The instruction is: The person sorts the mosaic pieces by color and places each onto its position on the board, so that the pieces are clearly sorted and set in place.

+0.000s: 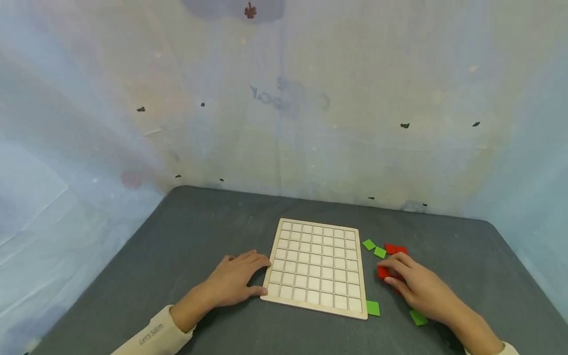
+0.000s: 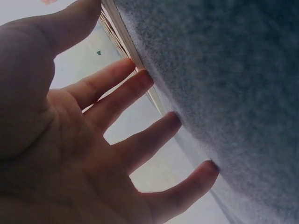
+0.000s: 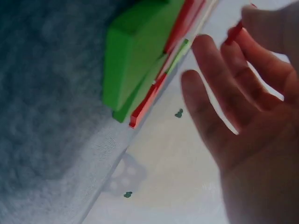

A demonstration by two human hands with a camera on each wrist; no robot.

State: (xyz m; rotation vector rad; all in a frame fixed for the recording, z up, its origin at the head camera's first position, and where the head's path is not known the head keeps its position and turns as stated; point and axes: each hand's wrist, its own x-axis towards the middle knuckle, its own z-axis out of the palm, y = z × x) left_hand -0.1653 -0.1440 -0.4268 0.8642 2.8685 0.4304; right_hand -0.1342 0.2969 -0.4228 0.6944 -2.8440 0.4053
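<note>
A pale wooden grid board point(image 1: 314, 266) with rows of square recesses lies flat on the table. My left hand point(image 1: 235, 278) is at its left edge, fingers spread, with fingertips and thumb touching the frame. To the right of the board, my right hand point(image 1: 426, 286) pinches a red square tile point(image 1: 382, 272) between thumb and fingers. In the right wrist view this red tile point(image 3: 234, 32) is held edge-on, above the table. Beneath that hand, another red piece is mostly hidden.
Loose green tiles point(image 1: 379, 252) and red tiles point(image 1: 396, 249) lie right of the board. One green tile point(image 1: 373, 308) touches or adjoins its lower right corner, and another green tile point(image 1: 418, 318) lies below my right hand. The dark grey table point(image 1: 213, 222) ends at a pale cloth backdrop point(image 1: 310, 123).
</note>
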